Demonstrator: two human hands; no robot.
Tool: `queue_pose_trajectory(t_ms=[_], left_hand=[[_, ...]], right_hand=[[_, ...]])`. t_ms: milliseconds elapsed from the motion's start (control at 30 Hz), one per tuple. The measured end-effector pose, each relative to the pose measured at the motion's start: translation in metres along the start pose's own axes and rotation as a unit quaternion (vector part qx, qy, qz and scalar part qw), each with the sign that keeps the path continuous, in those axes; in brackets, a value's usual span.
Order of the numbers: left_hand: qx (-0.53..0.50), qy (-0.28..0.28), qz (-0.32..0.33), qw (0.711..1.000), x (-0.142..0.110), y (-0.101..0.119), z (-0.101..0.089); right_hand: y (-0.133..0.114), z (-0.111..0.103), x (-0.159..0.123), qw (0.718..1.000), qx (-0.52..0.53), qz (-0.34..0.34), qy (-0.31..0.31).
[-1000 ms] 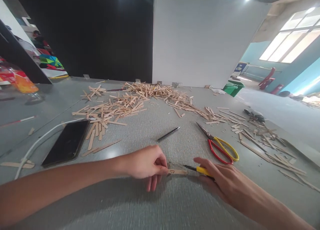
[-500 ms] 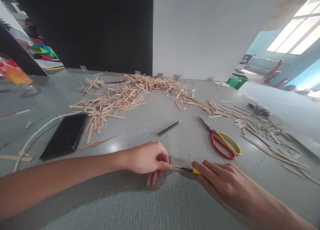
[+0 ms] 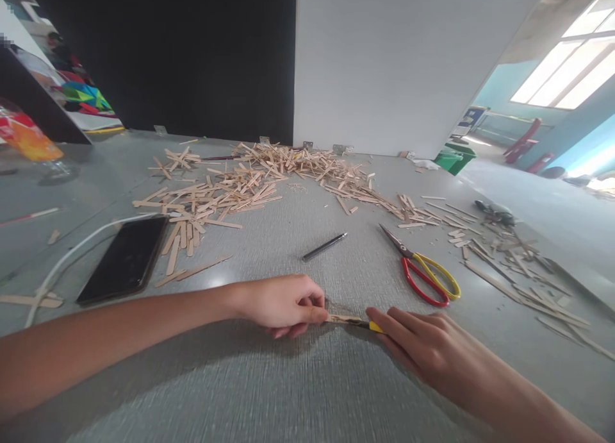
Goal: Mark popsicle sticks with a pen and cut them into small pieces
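Low over the grey table, my left hand (image 3: 293,305) pinches a short wooden stick (image 3: 339,318) between thumb and forefinger. My right hand (image 3: 423,340) is closed around a yellow-handled utility knife (image 3: 375,327); its dark blade end meets the stick's right end. Most of the knife's handle is hidden under my fingers. Beyond my hands lies a dark pen (image 3: 325,246). Scissors (image 3: 427,270) with one red and one yellow handle rest to the right, their blades slightly apart.
A heap of wooden sticks (image 3: 240,186) spreads along the back, before a black and white panel (image 3: 384,65). At left are a phone (image 3: 123,260), a white cable (image 3: 62,263) and an orange drink bottle (image 3: 31,138). Wood strips (image 3: 552,295) litter the right side.
The lower fingers of my left hand have curled in, and a little more of the stick shows between my hands. My right hand keeps nearly the same place.
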State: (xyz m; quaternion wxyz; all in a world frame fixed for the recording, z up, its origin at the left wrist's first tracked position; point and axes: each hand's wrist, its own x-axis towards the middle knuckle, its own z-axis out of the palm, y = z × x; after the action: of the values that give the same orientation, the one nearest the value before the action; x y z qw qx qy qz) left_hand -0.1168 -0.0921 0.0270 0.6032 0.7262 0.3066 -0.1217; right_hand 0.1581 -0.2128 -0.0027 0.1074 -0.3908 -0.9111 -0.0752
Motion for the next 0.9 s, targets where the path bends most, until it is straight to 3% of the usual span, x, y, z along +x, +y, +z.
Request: queue_pose_trajectory(t_ms=[367,667,900], left_hand=[[0.055,0.021,0.043,0.997,0.002,-0.002,0.004],[0.072,0.043,0.074,0.994,0.001,-0.002,0.007],[0.082,0.062,0.073,0.992,0.002,-0.005,0.009]], right_hand=[[0.0,-0.005,0.006,0.992,-0.117,-0.013,-0.041],[-0.023,-0.033,0.026,0.976,-0.209,-0.039,-0.04],[0.002,-0.002,0.018,0.986,-0.158,-0.043,-0.024]])
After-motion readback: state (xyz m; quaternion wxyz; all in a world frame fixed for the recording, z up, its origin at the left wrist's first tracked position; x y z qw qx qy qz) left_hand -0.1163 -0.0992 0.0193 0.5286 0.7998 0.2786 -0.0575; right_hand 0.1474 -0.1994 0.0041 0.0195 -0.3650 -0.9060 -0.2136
